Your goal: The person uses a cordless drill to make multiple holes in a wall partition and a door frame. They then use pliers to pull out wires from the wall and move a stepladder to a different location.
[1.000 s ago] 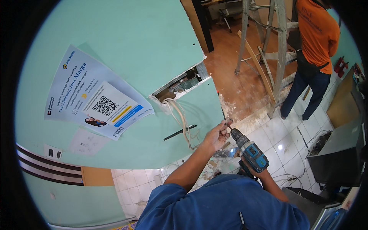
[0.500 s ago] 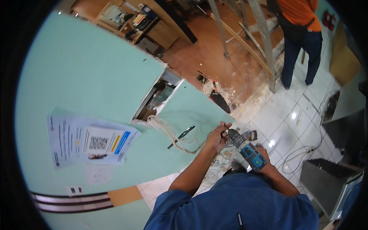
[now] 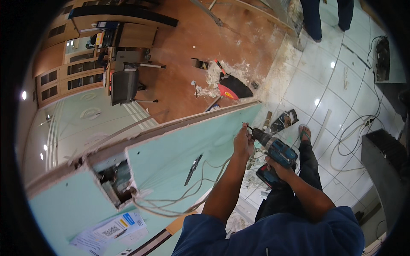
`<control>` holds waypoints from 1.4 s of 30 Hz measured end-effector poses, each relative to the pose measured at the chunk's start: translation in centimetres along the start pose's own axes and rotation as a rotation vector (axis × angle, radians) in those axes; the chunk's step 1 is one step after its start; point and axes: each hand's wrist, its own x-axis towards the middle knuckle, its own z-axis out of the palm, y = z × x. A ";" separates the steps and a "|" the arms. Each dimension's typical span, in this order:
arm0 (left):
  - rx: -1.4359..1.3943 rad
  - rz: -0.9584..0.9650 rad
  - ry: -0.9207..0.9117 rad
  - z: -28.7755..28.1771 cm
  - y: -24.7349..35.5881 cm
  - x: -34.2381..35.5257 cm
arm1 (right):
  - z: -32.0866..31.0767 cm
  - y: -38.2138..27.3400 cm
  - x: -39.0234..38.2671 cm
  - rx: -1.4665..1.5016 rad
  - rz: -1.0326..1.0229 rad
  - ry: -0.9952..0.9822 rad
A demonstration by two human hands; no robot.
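Observation:
My right hand (image 3: 276,167) grips the handle of a blue and black cordless drill (image 3: 281,152), its battery hanging below the wrist. The chuck points up and left, a thin bit (image 3: 249,126) in it. My left hand (image 3: 243,143) is closed just beside the bit's tip, fingertips pinched together; whatever they hold is too small to name. Both hands are in front of a light green wall panel (image 3: 171,145). Pale cables (image 3: 188,197) run from a rectangular cut-out (image 3: 114,181) in it toward my left forearm. A slim black tool (image 3: 193,170) is against the panel.
A black and red dustpan-like thing (image 3: 234,86) lies among rubble on the brown floor. White tiles (image 3: 294,89) hold a power cord (image 3: 341,145) and a dark tool (image 3: 285,121). My sandalled foot (image 3: 304,132) is nearby. Another person's legs (image 3: 311,19) stand near a ladder (image 3: 294,34).
My view has swung, bringing in the panel's top edge, an office chair and my leg. Both hands stay together at the drill. The other person now shows only as legs.

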 end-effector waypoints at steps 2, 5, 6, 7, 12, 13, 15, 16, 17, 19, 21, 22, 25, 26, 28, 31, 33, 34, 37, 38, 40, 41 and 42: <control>0.015 -0.017 0.058 -1.2 -0.8 3.5 | 0.2 1.9 3.0 0.310 -0.012 -0.041; 0.052 -0.015 0.152 -3.2 -1.4 7.7 | 0.9 4.5 6.8 0.588 0.128 -0.063; 0.060 0.015 0.120 -3.8 -1.4 8.6 | 1.3 5.2 7.7 0.625 0.133 -0.064; 0.070 0.024 0.113 -4.5 -1.3 9.4 | 1.7 5.9 8.5 0.660 0.139 -0.066; 0.122 0.027 0.199 -5.9 -0.8 11.0 | 2.9 8.0 10.7 0.779 0.185 -0.119; 0.129 0.037 0.205 -6.0 -0.8 11.0 | 3.1 8.3 10.9 0.777 0.178 -0.126; 0.148 0.052 0.231 -6.2 -0.7 10.8 | 3.4 8.7 11.2 0.788 0.209 -0.112; 0.157 0.072 0.230 -6.4 -0.5 10.8 | 3.6 8.8 11.3 0.790 0.187 -0.134; 0.168 0.067 0.220 -6.6 -0.4 10.8 | 3.8 8.9 11.4 0.790 0.204 -0.117; 0.190 0.081 0.173 -6.8 0.2 11.0 | 4.1 9.1 11.7 0.779 0.182 -0.141; 0.238 0.080 0.182 -6.8 0.8 11.2 | 4.4 9.2 11.9 0.814 0.191 -0.119; 0.268 0.059 0.216 -6.6 1.2 11.2 | 4.6 9.3 12.0 0.838 0.155 -0.141; 0.584 0.039 0.338 -5.4 2.5 9.7 | 5.0 9.6 12.5 0.837 0.226 -0.131; 0.881 0.077 0.317 -4.7 2.8 8.6 | 5.1 9.7 12.6 0.826 0.191 -0.117; 1.477 0.155 0.262 -3.1 3.9 5.9 | 5.2 10.0 12.8 0.789 0.109 -0.140; 1.978 1.039 0.023 0.2 7.4 3.1 | 5.2 10.3 12.9 0.675 -0.068 -0.141; 2.265 1.048 0.080 3.1 10.6 3.5 | 5.2 10.5 12.9 0.646 -0.121 -0.133; 2.426 0.988 0.134 4.6 11.8 4.5 | 5.2 10.6 13.0 0.627 -0.156 -0.123; 2.845 0.260 0.092 7.3 13.9 7.4 | 5.1 10.9 13.4 0.529 -0.168 -0.140; 2.878 0.122 0.081 7.6 14.3 8.1 | 5.0 11.1 13.6 0.488 -0.189 -0.134; 2.916 -0.179 0.060 7.6 14.5 9.4 | 4.8 11.4 13.8 0.406 -0.231 -0.120; 2.892 -0.200 0.053 7.5 14.7 10.0 | 4.7 11.6 13.9 0.381 -0.222 -0.125; 2.858 -0.239 0.047 7.4 14.7 10.4 | 4.7 11.7 14.0 0.355 -0.213 -0.130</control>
